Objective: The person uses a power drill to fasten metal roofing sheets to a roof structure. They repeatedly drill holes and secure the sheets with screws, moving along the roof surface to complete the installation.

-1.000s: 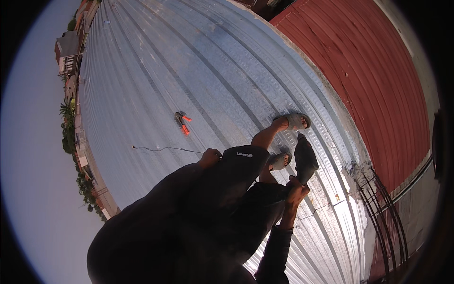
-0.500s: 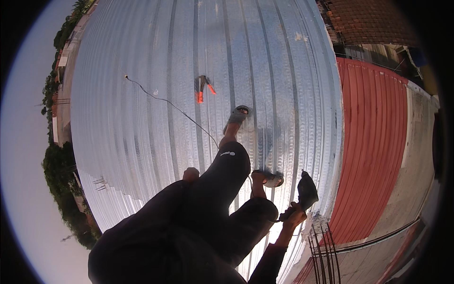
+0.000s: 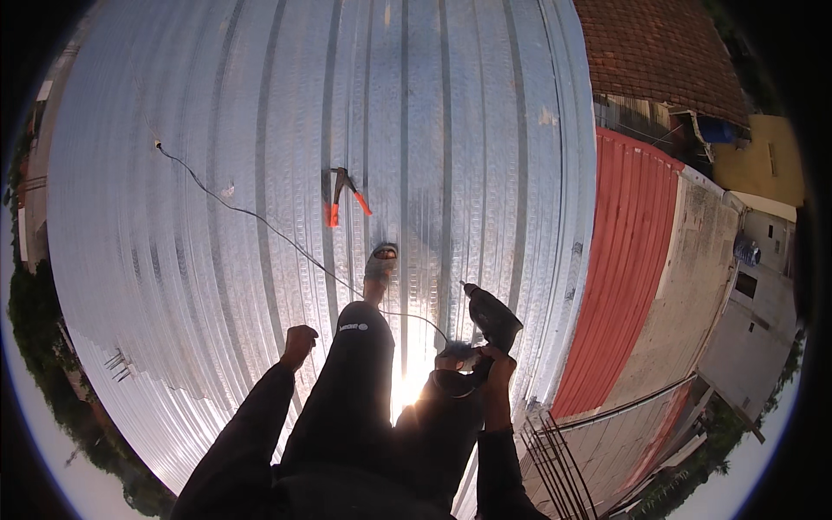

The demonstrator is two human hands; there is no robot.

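My right hand [image 3: 499, 367] grips a dark power drill [image 3: 493, 317] by its handle, at the right of my bent knee. The drill's nose points forward and slightly left, held over the metal sheet. A thin grey cord [image 3: 260, 222] runs from beside the drill across the sheet to a small connector [image 3: 158, 146] at the far left. My left hand [image 3: 299, 346] is closed in a fist left of my other knee; whatever may be inside is hidden. Ahead of my foot lies a hand riveter [image 3: 343, 196] with red grips, its handles spread, touched by neither hand.
I am on a ribbed metal roof [image 3: 295, 104] with strong glare near my knees. Past its right edge lie a red corrugated roof [image 3: 620, 260] and a tiled roof [image 3: 663, 52]. Bare rebar rods [image 3: 557, 468] stick up at the lower right.
My view has shifted. The drill has swung left and forward, in front of my right knee. My left hand has come away from beside my leg. The riveter still lies on the roof.
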